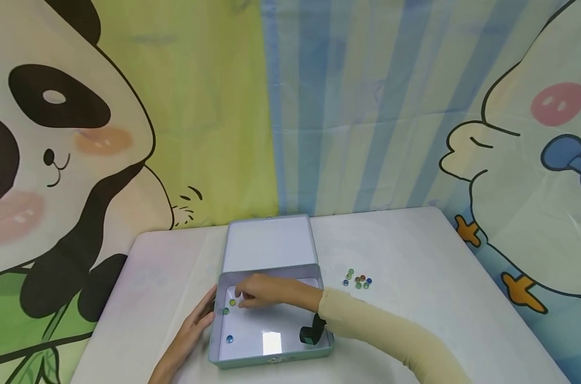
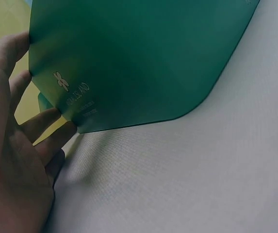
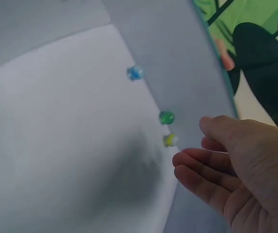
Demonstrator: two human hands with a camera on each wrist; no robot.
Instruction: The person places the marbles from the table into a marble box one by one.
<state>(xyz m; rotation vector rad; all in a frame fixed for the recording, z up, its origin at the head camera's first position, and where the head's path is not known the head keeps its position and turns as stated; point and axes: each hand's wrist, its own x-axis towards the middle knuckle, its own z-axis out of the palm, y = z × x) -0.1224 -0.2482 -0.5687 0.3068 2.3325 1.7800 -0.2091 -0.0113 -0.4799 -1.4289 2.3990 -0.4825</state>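
A shallow green tin box [image 1: 244, 362] lies with its lid [image 1: 271, 245] tipped back. Along the inner left side are a yellow marble [image 3: 170, 140], a green marble [image 3: 167, 117] and, nearer the front, a blue marble [image 3: 135, 73]. My right hand [image 1: 259, 290] is inside the box, bent fingertips close beside the yellow marble, with a gap between thumb and fingers and nothing visible in it. Outside, my left hand [image 1: 189, 330] touches the left wall with extended fingertips; the left wrist view shows them against the green printed side [image 2: 139, 63].
Several loose marbles [image 1: 363, 278] sit grouped on the white tabletop [image 1: 415, 320] right of the box. A black wrist camera [image 1: 311, 334] overlaps the box's right front corner. Cartoon-printed curtains [image 1: 319, 106] hang behind the table.
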